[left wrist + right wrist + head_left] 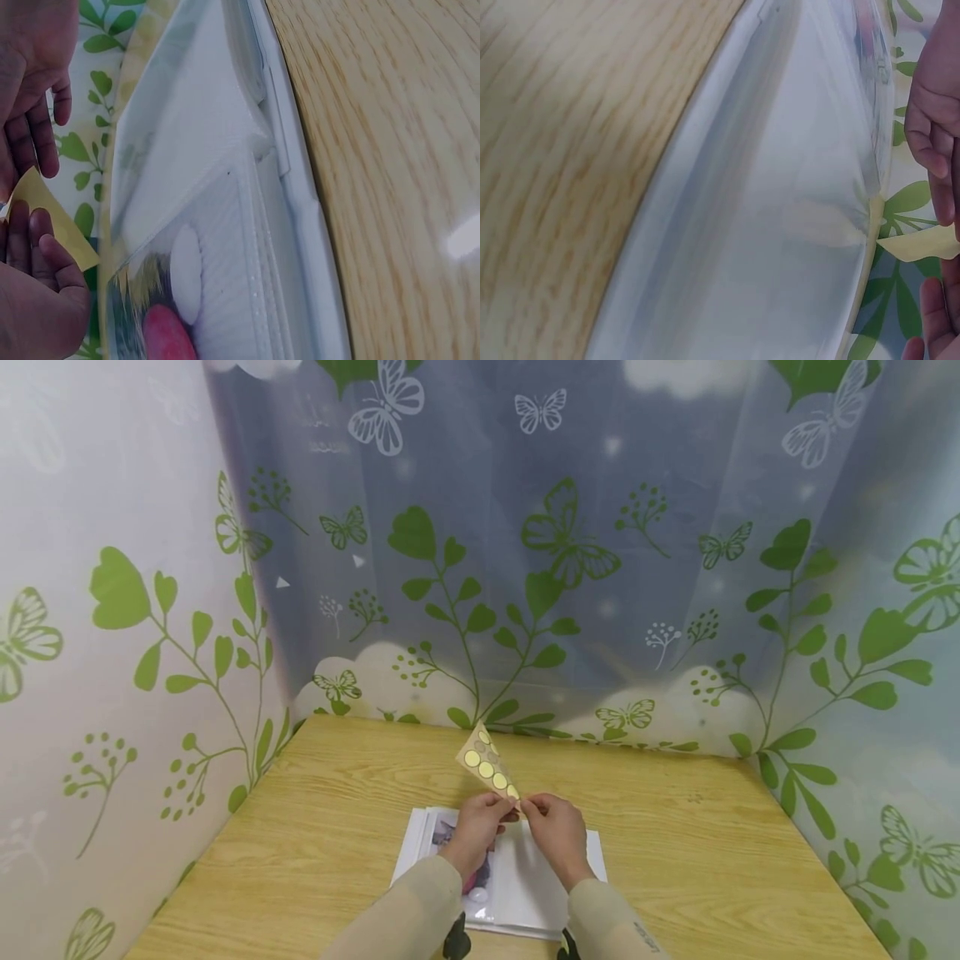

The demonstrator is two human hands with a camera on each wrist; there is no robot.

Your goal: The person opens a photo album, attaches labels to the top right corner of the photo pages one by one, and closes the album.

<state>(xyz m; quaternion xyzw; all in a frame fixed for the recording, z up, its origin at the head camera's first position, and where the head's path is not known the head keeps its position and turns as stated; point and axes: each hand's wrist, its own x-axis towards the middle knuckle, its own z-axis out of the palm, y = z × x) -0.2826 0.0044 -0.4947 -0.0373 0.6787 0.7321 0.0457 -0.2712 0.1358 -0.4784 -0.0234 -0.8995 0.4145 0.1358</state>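
Observation:
A tan sheet of round yellow stickers (486, 768) is held up over the open album, its lower end narrowing to a point between both hands. My left hand (476, 828) pinches that lower end between thumb and fingers. Right beside it, the right hand (558, 833) pinches the sheet's tip from the other side. Part of the sheet (64, 225) shows behind the left fingers in the left wrist view. Below the hands lies the photo album (525, 893), with a picture in a clear sleeve on its left page and a white right page.
The album rests on a wood-grain table (697, 843). A curtain printed with leaves and butterflies (495, 568) stands along the table's back edge and both sides. Two dark objects (457, 939) show at the bottom edge, near the sleeves.

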